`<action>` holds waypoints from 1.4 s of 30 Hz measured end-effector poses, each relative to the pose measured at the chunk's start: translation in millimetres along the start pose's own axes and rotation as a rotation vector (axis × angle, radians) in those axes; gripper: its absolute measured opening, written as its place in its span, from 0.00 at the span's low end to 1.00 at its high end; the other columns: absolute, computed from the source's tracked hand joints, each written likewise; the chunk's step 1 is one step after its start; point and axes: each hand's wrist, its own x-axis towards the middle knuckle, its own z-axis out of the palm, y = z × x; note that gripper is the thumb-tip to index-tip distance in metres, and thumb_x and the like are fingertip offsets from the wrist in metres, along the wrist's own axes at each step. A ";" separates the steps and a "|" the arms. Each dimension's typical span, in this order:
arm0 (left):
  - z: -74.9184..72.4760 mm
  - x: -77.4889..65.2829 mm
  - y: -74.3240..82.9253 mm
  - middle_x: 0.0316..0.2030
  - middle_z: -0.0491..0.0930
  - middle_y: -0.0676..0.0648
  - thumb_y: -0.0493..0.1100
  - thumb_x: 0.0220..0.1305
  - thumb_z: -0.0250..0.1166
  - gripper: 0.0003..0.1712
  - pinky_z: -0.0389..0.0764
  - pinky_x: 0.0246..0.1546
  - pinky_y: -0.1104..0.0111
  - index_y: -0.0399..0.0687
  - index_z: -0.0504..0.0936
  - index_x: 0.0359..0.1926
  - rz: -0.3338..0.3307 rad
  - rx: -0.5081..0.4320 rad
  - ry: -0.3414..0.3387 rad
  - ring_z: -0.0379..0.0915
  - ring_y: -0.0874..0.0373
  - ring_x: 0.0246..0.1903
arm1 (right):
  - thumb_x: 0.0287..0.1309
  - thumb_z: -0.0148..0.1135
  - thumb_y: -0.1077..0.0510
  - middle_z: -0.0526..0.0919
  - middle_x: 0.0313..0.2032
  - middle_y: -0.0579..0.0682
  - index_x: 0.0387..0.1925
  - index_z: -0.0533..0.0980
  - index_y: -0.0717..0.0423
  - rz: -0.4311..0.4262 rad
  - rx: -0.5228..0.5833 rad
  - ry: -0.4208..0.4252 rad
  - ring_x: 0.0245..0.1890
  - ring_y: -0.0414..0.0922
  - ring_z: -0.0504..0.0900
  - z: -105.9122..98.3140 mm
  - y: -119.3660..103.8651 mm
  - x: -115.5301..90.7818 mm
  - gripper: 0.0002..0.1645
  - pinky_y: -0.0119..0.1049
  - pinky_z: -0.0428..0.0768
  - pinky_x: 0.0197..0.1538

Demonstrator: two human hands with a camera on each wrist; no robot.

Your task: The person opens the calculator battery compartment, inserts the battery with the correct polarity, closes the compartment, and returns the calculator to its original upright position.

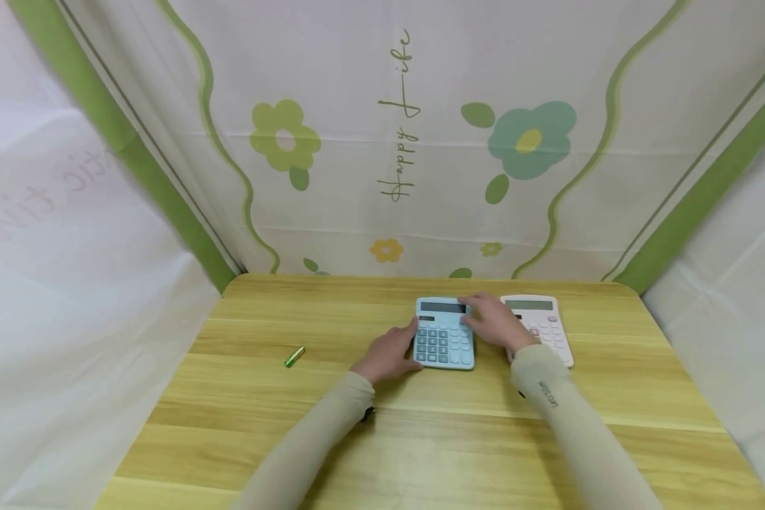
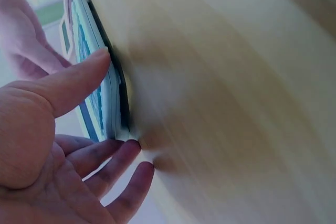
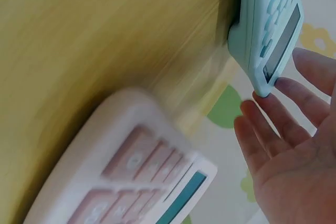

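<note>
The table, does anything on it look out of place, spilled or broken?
I see nothing spilled or broken. Only the battery looks slightly odd: it lies loose and slanted on the table, left of and apart from the blue calculator and pink calculator.

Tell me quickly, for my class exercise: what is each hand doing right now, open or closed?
Left hand: open, touching the blue calculator along its left side.
Right hand: open, at its far right corner.
</note>
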 end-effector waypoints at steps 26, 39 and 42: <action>-3.8 -30.3 -17.0 0.70 0.74 0.41 0.55 0.63 0.75 0.57 0.75 0.69 0.55 0.44 0.53 0.82 0.010 0.033 0.000 0.72 0.46 0.68 | 0.71 0.64 0.56 0.77 0.63 0.60 0.71 0.72 0.58 -0.035 0.088 -0.050 0.58 0.58 0.83 7.2 -24.8 -10.6 0.31 0.56 0.81 0.62; 6.8 -73.3 -14.3 0.62 0.82 0.41 0.61 0.60 0.76 0.62 0.78 0.65 0.55 0.44 0.51 0.83 0.085 0.151 0.052 0.79 0.47 0.60 | 0.68 0.67 0.57 0.81 0.50 0.55 0.64 0.78 0.59 -0.067 0.027 -0.077 0.46 0.49 0.85 11.2 -48.7 -41.9 0.25 0.47 0.86 0.52; 8.2 -83.6 -11.9 0.62 0.82 0.41 0.61 0.59 0.76 0.62 0.78 0.64 0.55 0.44 0.51 0.83 0.099 0.163 0.045 0.80 0.47 0.59 | 0.67 0.68 0.57 0.80 0.46 0.53 0.63 0.79 0.59 -0.073 0.018 -0.074 0.43 0.46 0.84 13.5 -52.5 -50.7 0.24 0.44 0.86 0.49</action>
